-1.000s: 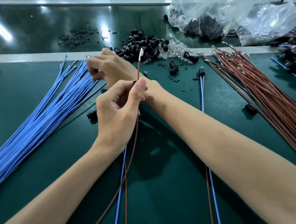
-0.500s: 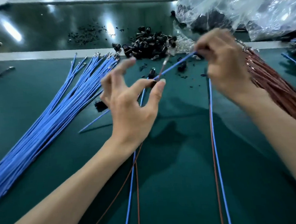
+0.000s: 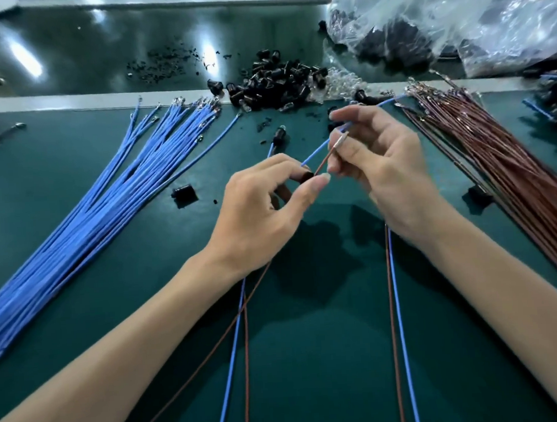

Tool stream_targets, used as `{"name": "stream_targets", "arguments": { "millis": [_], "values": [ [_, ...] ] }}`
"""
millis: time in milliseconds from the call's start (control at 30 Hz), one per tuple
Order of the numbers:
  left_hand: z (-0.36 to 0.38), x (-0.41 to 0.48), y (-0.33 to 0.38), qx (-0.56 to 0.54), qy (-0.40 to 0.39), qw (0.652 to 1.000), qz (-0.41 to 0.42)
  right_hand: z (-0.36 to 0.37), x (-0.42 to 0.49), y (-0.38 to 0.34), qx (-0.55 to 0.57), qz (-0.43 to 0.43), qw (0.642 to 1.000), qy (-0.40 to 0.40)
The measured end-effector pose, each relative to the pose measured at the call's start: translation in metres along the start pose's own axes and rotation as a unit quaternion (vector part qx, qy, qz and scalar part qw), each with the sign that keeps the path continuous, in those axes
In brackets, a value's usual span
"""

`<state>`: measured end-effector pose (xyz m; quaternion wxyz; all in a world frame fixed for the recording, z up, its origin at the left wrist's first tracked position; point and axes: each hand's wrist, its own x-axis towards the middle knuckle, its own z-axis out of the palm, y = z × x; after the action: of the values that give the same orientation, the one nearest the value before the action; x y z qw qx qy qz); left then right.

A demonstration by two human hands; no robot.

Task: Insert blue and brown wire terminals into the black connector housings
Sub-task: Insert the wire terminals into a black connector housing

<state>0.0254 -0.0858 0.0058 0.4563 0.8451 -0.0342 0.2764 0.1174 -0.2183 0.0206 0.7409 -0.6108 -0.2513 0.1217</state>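
While both arms reach forward over the green table mat (image 3: 310, 354), the left hand (image 3: 261, 211) holds a small black plastic housing (image 3: 305, 177) between its curled thumb and first finger. Just beside it, the right hand (image 3: 391, 172) pinches a thin blue wire (image 3: 319, 150) and a thin brown wire (image 3: 324, 163).

The right hand (image 3: 381, 173) has swung in from the brown bundle (image 3: 493, 154), blue wire (image 3: 316, 153) in its pinch, to the left hand (image 3: 264, 208) (fingers spread before), now pinching a housing (image 3: 305, 177).

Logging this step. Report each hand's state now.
Left hand: fingers pinch a black connector housing.
Right hand: fingers pinch the blue wire; the brown wire tip is at its fingertips.
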Motion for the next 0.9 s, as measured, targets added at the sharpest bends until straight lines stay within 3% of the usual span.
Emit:
{"name": "stream_targets", "arguments": {
  "millis": [133, 200, 267, 367, 500, 633, 767, 900],
  "values": [
    [0.001, -0.002, -0.005, 0.022, -0.004, 0.999, -0.044, -0.005, 0.006, -0.003, -0.015, -0.047, 0.989, 0.14],
    [0.002, -0.003, -0.005, 0.023, -0.01, 0.998, -0.049, -0.014, 0.011, -0.007, 0.052, -0.051, 0.974, 0.215],
    [0.001, -0.003, -0.003, 0.014, -0.02, 0.999, -0.042, -0.018, 0.012, -0.009, 0.156, -0.028, 0.958, 0.239],
    [0.002, -0.003, -0.001, 0.006, -0.036, 0.999, -0.025, -0.012, 0.009, -0.006, 0.241, 0.041, 0.961, 0.127],
    [0.0, -0.002, -0.002, 0.014, -0.051, 0.998, -0.018, -0.002, 0.002, 0.006, 0.038, 0.099, 0.993, -0.045],
    [0.0, -0.002, -0.003, 0.025, -0.053, 0.998, -0.018, -0.004, 0.002, 0.006, 0.035, 0.144, 0.982, -0.118],
    [0.0, -0.001, -0.004, 0.046, -0.043, 0.997, -0.037, -0.006, -0.002, 0.006, -0.015, 0.082, 0.988, -0.128],
    [0.0, -0.001, -0.005, 0.047, -0.025, 0.997, -0.061, -0.003, -0.002, 0.007, -0.045, -0.006, 0.999, -0.014]
  ]
}}
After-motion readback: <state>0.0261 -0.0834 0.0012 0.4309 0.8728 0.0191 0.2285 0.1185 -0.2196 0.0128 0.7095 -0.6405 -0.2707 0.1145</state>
